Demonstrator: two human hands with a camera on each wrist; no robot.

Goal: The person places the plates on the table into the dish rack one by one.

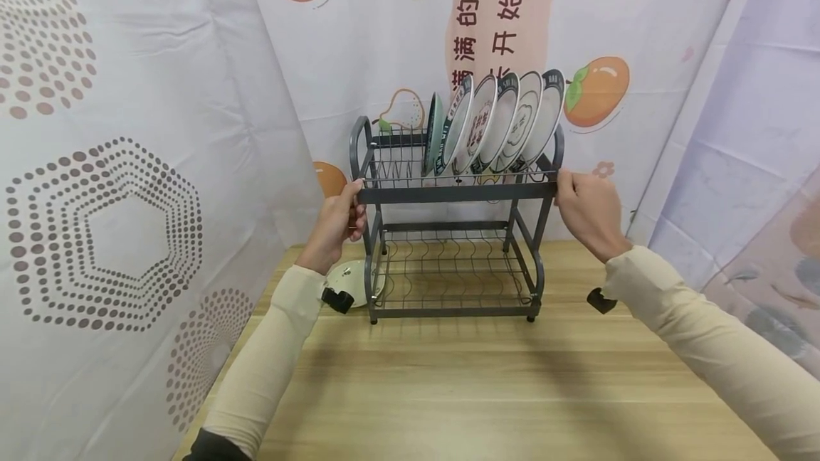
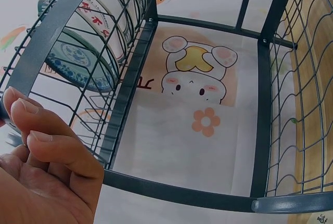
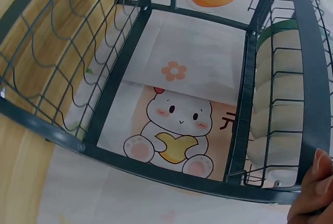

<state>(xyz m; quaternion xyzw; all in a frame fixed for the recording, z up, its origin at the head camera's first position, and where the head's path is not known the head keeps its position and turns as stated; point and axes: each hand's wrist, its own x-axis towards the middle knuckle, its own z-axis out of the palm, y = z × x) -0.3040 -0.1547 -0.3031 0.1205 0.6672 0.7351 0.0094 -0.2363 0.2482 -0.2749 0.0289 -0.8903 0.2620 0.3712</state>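
A dark grey two-tier dish rack [image 1: 458, 193] stands on the wooden table, with several patterned plates [image 1: 498, 123] upright in its upper tier, toward the right. At the upper tier's front left corner, my left hand [image 1: 336, 223] grips the front bar; in the left wrist view its curled fingers [image 2: 65, 156] are by that bar. My right hand [image 1: 591, 208] holds the opposite front corner, and only part of it shows in the right wrist view. The lower tier [image 1: 455, 269] holds no dishes. Plate undersides [image 3: 278, 96] show through the upper wires in the right wrist view.
A pale round dish [image 1: 351, 282] lies on the table [image 1: 435, 390] beside the rack's left leg, partly hidden behind it. A printed curtain [image 1: 378, 41] hangs behind the rack, and other curtains stand at the left and right sides.
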